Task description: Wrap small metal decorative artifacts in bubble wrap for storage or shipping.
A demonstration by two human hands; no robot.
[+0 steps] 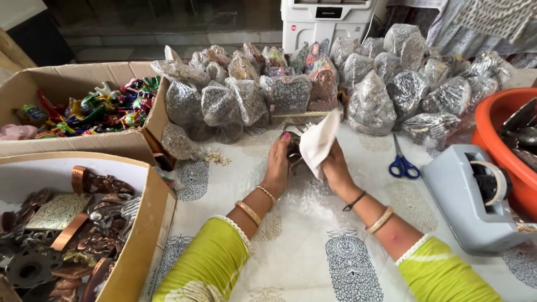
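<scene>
Two hands meet mid-table: left hand (278, 162) grips a small metal piece (293, 146), mostly hidden, shape unclear; right hand (334, 168) fingers closed on a white cloth (319, 141) covering it. Bagged items (369, 106) heaped just behind. Blue scissors (403, 165), grey tape dispenser (475, 196) to the right; cardboard boxes (146, 215) left, cut off.

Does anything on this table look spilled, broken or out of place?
Nothing looks spilled or broken. The left hand steadies a small metal piece while the right hand holds a white cloth to it. One small pale ornament lies loose on the tablecloth beside the plastic-wrapped bundles.
</scene>
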